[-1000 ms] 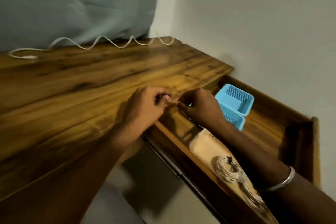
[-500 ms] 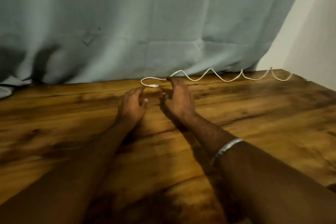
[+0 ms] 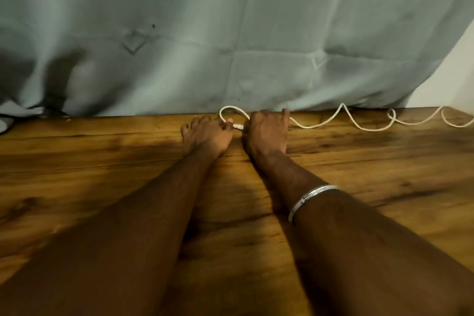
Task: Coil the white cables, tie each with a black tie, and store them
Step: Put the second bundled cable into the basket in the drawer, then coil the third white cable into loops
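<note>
Both hands (image 3: 237, 132) at white cable (image 3: 333, 122) end; grip unclear.

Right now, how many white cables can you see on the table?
1. The white cable runs in waves along the table's back edge, its plug end between the left hand and right hand. Others may be out of view.

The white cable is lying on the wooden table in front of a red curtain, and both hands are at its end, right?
Not quite: the head view shows the curtain is grey-green, not red. The rest holds.
</note>
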The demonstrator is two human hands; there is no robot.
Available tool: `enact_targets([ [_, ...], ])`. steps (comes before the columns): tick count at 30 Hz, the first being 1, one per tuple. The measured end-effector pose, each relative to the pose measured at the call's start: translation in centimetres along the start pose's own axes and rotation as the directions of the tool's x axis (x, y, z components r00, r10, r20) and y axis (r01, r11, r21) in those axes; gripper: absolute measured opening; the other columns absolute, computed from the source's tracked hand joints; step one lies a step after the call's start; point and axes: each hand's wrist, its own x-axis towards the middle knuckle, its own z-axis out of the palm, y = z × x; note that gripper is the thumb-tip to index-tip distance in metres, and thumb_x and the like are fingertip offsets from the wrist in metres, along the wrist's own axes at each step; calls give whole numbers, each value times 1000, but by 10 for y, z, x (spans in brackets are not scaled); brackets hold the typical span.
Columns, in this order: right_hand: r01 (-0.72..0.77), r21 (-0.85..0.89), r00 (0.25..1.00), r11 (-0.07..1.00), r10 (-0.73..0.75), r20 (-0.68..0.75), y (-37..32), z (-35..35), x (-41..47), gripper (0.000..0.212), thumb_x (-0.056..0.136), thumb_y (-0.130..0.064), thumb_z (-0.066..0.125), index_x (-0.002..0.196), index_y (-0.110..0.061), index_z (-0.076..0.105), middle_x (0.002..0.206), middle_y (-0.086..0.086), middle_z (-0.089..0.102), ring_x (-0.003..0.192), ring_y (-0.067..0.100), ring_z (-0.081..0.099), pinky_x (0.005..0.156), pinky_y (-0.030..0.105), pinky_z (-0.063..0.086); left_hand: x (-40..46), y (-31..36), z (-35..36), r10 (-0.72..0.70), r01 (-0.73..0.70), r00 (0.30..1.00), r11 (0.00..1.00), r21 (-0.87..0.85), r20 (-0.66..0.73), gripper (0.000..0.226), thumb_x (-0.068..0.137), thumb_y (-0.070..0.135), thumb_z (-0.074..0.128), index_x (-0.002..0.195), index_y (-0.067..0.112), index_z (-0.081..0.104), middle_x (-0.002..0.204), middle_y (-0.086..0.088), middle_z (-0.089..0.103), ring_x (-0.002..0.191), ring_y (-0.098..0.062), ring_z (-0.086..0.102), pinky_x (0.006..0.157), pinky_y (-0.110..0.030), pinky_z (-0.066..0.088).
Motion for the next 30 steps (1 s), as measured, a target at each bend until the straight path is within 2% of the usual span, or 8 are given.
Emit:
enact_targets([
  [3,74,105,997,992,-75,3,0,-7,-4,18,98,-19,55,103,-18,72,105,8,75,103,31,68,93,41,44,-10,-3,-6,130,-142,990,948,-284,-62,29,100,37,48,113,26,71,118,-7,70,115,-31,62,94,-40,47],
  [6,128,161,991,979,-132,10,-2,-15,-15,19,98,-16,55,101,-15,73,104,12,74,102,36,67,87,42,48,-27,-11,-15,176,-194,980,726,-659,-95,28,96,33,51,102,19,75,101,-3,76,98,-24,70,89,-41,53],
  [9,138,214,988,967,-148,34,-6,-24,-32,21,96,-13,56,102,-15,77,105,11,70,103,36,65,87,42,51,-41,-23,-20,64,-120,993,599,-792,-102,39,93,47,51,93,17,76,91,-1,77,92,-24,72,89,-46,55],
  [15,150,302,965,942,-205,161,-11,-58,-81,28,89,-19,59,112,-12,73,119,13,67,116,35,60,99,39,46,-94,-40,-46,-102,-46,991,324,-945,-84,27,106,13,44,93,15,68,65,4,66,68,-21,59,77,-40,50],
  [19,256,415,928,873,-342,147,-22,-82,-112,21,96,-24,54,109,-15,67,116,13,69,113,34,61,97,39,43,-142,-67,-77,-158,-71,979,324,-943,-128,27,107,12,41,123,16,62,74,-3,61,69,-15,59,71,-34,52],
  [22,305,483,898,821,-417,141,-43,-97,-127,18,98,-23,51,109,-13,62,114,14,67,105,36,63,88,40,46,-158,-87,-94,-185,-66,972,394,-917,-149,28,106,13,43,117,23,66,80,0,64,75,-13,61,73,-28,52],
  [25,361,493,862,792,-485,147,-62,-109,-129,18,99,-22,50,114,-16,57,115,10,68,102,35,66,76,38,43,-154,-89,-99,-51,-114,984,549,-828,-169,25,104,14,48,111,23,69,94,4,73,89,-8,68,81,-22,52],
  [30,493,427,806,758,-583,103,-76,-121,-121,35,99,-26,50,133,-23,55,123,5,71,107,33,67,73,38,41,-127,-99,-89,160,-182,981,560,-808,-110,26,102,6,50,115,10,72,105,0,77,100,-8,70,85,-18,52],
])
